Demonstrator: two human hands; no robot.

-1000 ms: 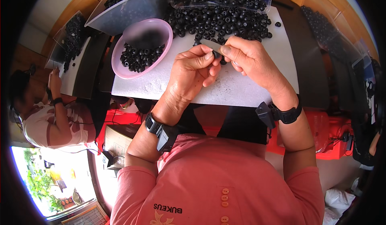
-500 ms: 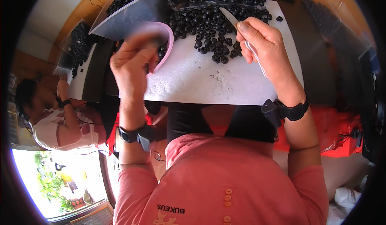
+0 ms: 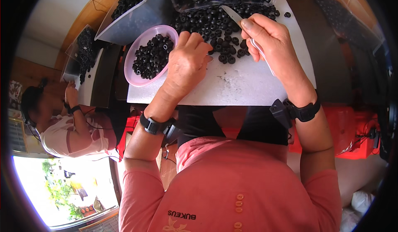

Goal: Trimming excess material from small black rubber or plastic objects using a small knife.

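Shifted from over the pink bowl point(image 3: 129, 72) to its three o'clock side, the left hand point(image 3: 188, 58) is now held between the bowl and the loose black pieces point(image 3: 224, 47). Its fingers are bent downward; whether anything is pinched beneath them cannot be told (the undersides are hidden by the knuckles). By contrast, little change is shown by the right hand point(image 3: 267, 37), which is closed around a knife point(image 3: 232, 14), its blade aimed toward ten o'clock and its white handle seen along the palm.

With the bowl no longer covered, its heap of small, round, hollow-looking pieces point(image 3: 151, 58) is laid open to view at nine o'clock on the white board point(image 3: 248, 85). More of these are spread at twelve o'clock, with a smaller cluster near the middle, and one stray piece point(image 3: 287, 14) is left at two o'clock. For the work in hand, the shift is judged to place the left hand nearer the loose supply, while the blade is kept well apart from its fingers. At ten o'clock, beyond the bowl, a bluish tub point(image 3: 128, 22) is filled with similar black pieces.
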